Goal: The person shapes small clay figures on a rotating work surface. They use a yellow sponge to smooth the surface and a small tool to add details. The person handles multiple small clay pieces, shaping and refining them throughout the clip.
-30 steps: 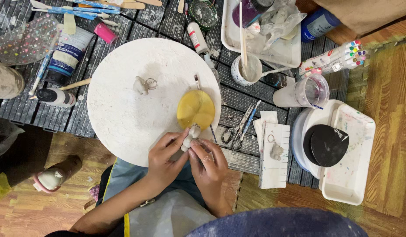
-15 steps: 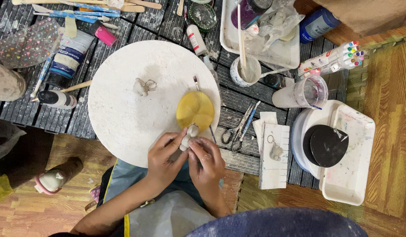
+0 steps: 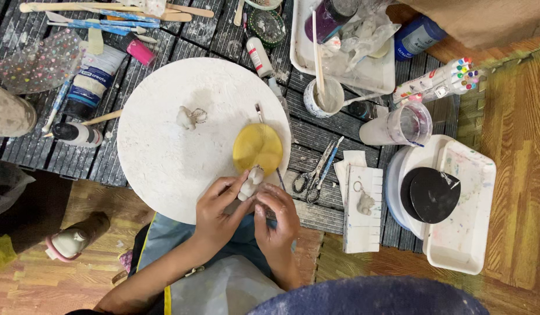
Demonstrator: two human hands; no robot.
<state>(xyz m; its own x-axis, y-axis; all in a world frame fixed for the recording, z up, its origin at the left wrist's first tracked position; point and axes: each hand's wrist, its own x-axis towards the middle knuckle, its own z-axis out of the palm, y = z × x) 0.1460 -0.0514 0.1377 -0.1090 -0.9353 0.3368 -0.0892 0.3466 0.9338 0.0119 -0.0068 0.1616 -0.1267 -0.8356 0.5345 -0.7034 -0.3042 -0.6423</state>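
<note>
Together the left hand (image 3: pixel 217 210) and right hand (image 3: pixel 277 217) pinch one small white figurine (image 3: pixel 249 183) — each grip closed.

Matt, rough white round board (image 3: pixel 165 151); glossy yellow disc (image 3: pixel 258 148), perhaps plastic.

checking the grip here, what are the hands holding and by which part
Both hands, left and right, pinch a small white clay figure by its lower end.
</note>
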